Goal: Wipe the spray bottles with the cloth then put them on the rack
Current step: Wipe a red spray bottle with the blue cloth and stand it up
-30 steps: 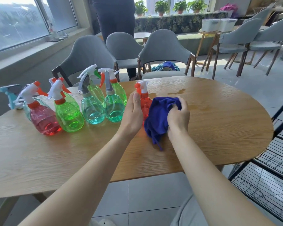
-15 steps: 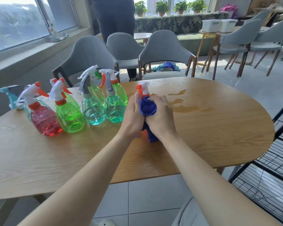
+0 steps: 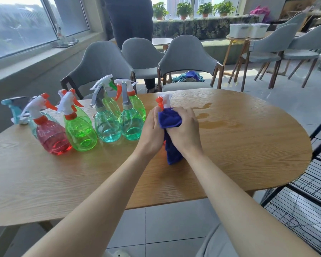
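We had both hands on the orange spray bottle (image 3: 164,102), which stood on the wooden table (image 3: 239,149) just right of the other bottles. Our left hand (image 3: 152,131) cupped its left side, fingers together and curled against the body. Our right hand (image 3: 186,129) had its fingers clamped round the blue cloth (image 3: 170,120), pressing it onto the bottle's neck and right side. The cloth's tail hung down to the tabletop on the near side. Honestly, only the white-and-orange trigger head stuck out above our hands; the rest was pretty much buried.

Just left stood the crowd: two teal bottles (image 3: 107,127) side by side, two green ones (image 3: 137,106) right behind them, then a bigger green bottle (image 3: 81,131) and a red bottle (image 3: 52,139) further left, with a light-blue sprayer (image 3: 14,108) at the far-left edge. The nearest teal one sat close to our left knuckles.

A water puddle (image 3: 213,120) spread on the table just right of and beyond our right hand. The black wire rack (image 3: 304,204) stood off the table's right end, well apart from the bottle. Grey chairs (image 3: 185,58) lined the far side, and a person (image 3: 130,25) stood behind them.
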`<move>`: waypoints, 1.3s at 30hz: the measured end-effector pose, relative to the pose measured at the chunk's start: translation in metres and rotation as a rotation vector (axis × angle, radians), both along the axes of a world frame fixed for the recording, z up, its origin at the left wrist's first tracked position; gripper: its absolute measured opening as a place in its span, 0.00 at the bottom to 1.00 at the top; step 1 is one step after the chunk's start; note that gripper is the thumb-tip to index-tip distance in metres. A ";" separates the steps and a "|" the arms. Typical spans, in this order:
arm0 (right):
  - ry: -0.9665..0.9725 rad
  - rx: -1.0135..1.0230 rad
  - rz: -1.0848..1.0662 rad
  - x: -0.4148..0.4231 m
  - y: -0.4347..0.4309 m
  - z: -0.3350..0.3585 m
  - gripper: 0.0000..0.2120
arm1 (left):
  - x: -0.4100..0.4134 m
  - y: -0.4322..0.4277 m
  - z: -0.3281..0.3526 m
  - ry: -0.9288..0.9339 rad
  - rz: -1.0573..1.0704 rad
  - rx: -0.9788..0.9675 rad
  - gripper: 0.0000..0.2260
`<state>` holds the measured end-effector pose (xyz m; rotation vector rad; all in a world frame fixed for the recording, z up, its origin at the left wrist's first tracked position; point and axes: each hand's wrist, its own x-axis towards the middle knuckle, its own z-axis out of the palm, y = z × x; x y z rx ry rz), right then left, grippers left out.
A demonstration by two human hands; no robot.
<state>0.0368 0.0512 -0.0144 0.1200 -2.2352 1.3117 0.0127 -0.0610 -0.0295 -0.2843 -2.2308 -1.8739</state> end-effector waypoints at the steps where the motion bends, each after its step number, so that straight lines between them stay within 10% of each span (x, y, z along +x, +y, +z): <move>1: -0.010 -0.062 -0.032 -0.002 0.003 0.002 0.10 | 0.000 0.000 0.000 0.019 0.007 -0.022 0.20; 4: -0.106 -0.269 -0.084 -0.010 0.009 0.005 0.07 | 0.003 0.000 0.003 0.050 0.012 -0.022 0.23; 11: -0.158 0.072 0.128 0.007 0.008 -0.015 0.07 | 0.003 -0.004 0.005 0.062 -0.009 -0.037 0.21; 18: -0.402 -0.593 -0.029 -0.005 0.046 0.000 0.06 | -0.015 0.001 0.013 0.128 0.035 -0.126 0.15; 28: -0.451 -0.491 0.005 -0.011 0.061 0.027 0.20 | -0.053 0.010 0.033 -0.080 0.060 -0.171 0.16; 33: -0.476 -0.449 0.001 -0.008 0.061 0.042 0.23 | -0.018 0.010 0.054 0.158 0.292 -0.231 0.07; 39: -0.472 -0.428 0.090 0.000 0.051 0.072 0.22 | 0.012 0.015 0.092 -0.015 -0.262 -0.258 0.16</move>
